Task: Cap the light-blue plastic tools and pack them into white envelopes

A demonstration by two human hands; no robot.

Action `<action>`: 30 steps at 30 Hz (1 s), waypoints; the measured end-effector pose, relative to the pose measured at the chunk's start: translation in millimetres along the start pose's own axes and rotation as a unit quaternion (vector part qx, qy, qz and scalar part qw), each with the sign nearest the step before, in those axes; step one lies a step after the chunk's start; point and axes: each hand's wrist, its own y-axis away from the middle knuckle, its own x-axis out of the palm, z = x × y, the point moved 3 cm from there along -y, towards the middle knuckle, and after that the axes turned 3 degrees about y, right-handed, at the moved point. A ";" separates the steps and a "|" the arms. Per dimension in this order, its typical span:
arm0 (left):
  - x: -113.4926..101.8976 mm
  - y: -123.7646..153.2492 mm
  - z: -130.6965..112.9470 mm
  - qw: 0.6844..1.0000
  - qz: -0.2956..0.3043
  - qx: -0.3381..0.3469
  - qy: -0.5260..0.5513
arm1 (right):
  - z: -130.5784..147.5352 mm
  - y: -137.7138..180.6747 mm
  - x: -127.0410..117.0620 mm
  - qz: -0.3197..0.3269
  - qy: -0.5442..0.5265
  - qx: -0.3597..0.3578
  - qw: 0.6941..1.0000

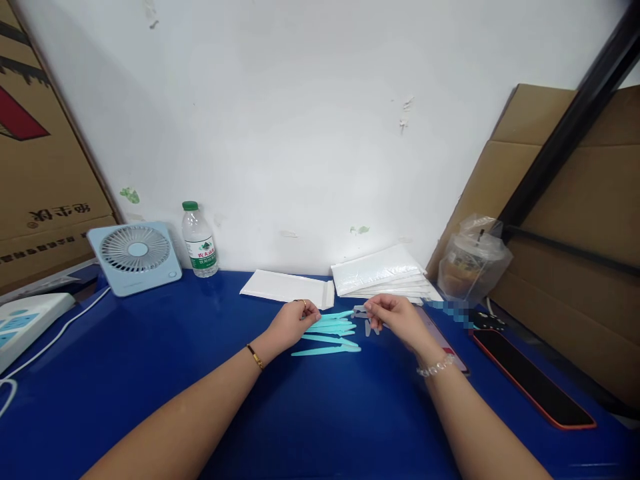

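My left hand (289, 325) pinches one end of a slim turquoise eyebrow razor (337, 315), which points to the right. Its far end meets a small translucent blade cap (359, 310) pinched in my right hand (397, 320); whether the cap sits over the razor's tip is too small to tell. Several more turquoise razors (330, 349) lie in a loose pile just below my left hand's fingers. Beneath my right fingertips, a few loose translucent caps (368, 328) rest on the blue table (310, 413).
White padded envelopes (377, 270) are stacked by the wall, beside a single one (285, 287). A fan (137, 257) and a water bottle (200, 243) stand at left. On the right are a bagged drink cup (470, 263), a phone (533, 380) and another phone (453, 353) partly behind my wrist.
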 end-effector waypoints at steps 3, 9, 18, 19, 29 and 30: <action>-0.9 -0.1 -0.4 1.000 0.000 -0.002 0.018 | 0.0 -0.6 -1.2 -0.005 -0.030 -0.015 0.999; 1.0 -2.1 3.2 1.000 -0.004 0.000 0.024 | -2.4 -1.4 0.7 0.002 -0.034 -0.024 0.999; 0.7 -3.5 8.0 0.999 -0.003 -0.008 0.038 | -7.4 -3.2 1.9 -0.001 -0.039 -0.055 0.998; 0.7 -3.3 7.4 0.999 -0.002 -0.006 0.040 | -8.0 -3.5 2.5 -0.002 -0.040 -0.055 0.998; 7.8 3.6 -1.6 0.999 0.048 -0.019 0.014 | -10.2 -2.1 18.2 0.100 0.042 -0.056 0.993; 9.5 5.5 -2.9 0.997 0.070 -0.025 0.006 | -8.6 -2.2 12.5 0.084 0.090 -0.073 0.990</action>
